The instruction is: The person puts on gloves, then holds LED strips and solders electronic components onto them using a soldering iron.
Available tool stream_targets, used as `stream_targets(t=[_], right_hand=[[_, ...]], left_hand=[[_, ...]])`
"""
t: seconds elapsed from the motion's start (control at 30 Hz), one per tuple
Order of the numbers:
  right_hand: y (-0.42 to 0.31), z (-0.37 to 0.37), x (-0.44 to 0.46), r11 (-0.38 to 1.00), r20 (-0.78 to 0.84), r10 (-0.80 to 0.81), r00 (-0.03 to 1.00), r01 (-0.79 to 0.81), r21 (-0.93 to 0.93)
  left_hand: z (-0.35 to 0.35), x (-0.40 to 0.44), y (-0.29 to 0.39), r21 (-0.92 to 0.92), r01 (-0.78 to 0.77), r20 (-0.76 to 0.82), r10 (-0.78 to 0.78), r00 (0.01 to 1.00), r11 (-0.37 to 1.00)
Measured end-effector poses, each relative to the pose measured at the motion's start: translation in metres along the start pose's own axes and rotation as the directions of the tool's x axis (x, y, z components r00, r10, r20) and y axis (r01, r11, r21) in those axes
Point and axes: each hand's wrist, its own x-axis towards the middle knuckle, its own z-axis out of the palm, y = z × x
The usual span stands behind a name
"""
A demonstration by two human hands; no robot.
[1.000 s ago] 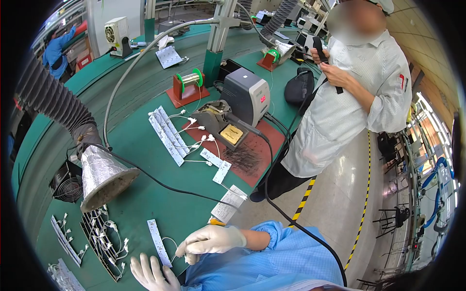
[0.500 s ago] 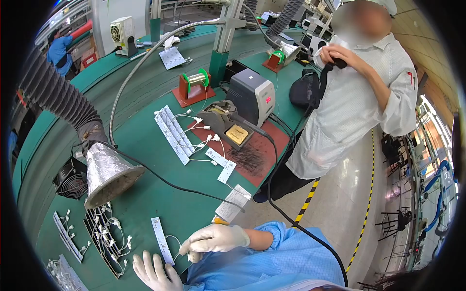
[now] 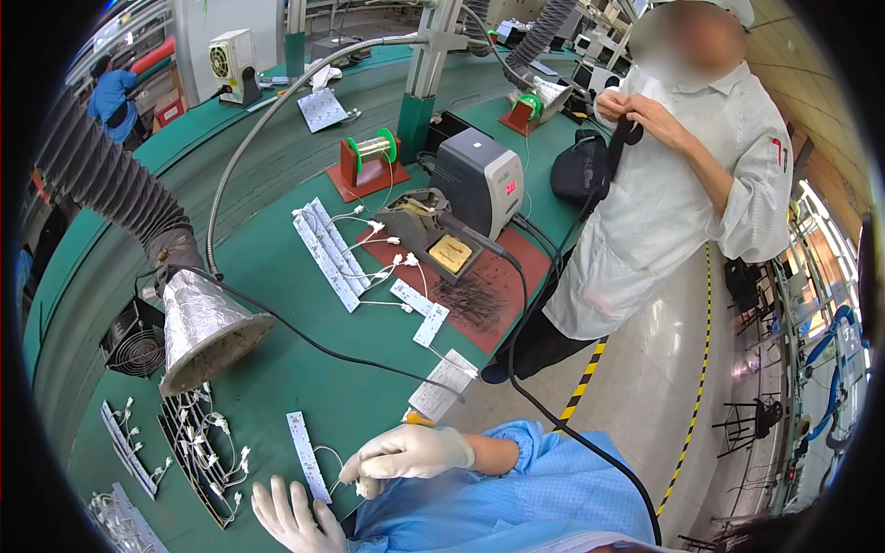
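My left hand (image 3: 293, 518), in a white glove, is at the bottom edge of the view with its fingers spread and nothing in them. Just right of it, my gloved right hand (image 3: 410, 455) is closed, its fingertips curled around the end of thin white wires, where a small white wire connector (image 3: 359, 490) partly shows. These wires run from a narrow white circuit board strip (image 3: 307, 453) lying on the green mat between and above the hands. How firmly the fingers grip the connector is hidden.
A metal fume hood (image 3: 207, 332) hangs at left above wired strips (image 3: 198, 452). Ahead are more strips (image 3: 330, 253), a soldering station (image 3: 479, 180), a sponge tray (image 3: 452, 255) and a solder spool (image 3: 371, 152). A black cable (image 3: 525, 369) crosses at right. A person in white (image 3: 664, 184) stands there.
My two hands and the strip stay where they were. The person in white has shifted their hands slightly on a dark strap.
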Motion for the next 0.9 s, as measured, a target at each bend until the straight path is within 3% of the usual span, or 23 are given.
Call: stream_targets(t=[0.2, 0.53, 0.6, 0.8, 0.9], right_hand=[[0.0, -0.001, 0.001, 1.0, 0.02, -0.002, 1.0, 0.002, -0.004], [0.01, -0.006, 0.003, 0.998, 0.035, -0.02, 0.999, 0.018, 0.054], [0.003, -0.003, 0.002, 0.998, 0.035, -0.052, 0.998, 0.052, -0.021], [0.005, 0.003, 0.005, 0.998, -0.04, -0.052, 0.998, 0.051, -0.02], [-0.006, 0.012, 0.002, 0.985, -0.078, -0.034, 0.996, 0.02, -0.172]], left_hand=[[-0.014, 0.025, 0.011, -0.072, 0.028, -0.041, -0.031, 0.999, 0.997], [-0.008, 0.008, 0.007, -0.026, 0.049, 0.058, -0.048, 0.997, 0.998], [-0.012, 0.015, 0.008, -0.043, 0.055, 0.044, -0.053, 0.998, 0.998], [-0.018, 0.021, 0.009, -0.071, 0.074, -0.016, -0.075, 0.997, 0.995], [-0.022, 0.023, 0.008, -0.118, 0.074, -0.035, -0.079, 0.996, 0.99]])
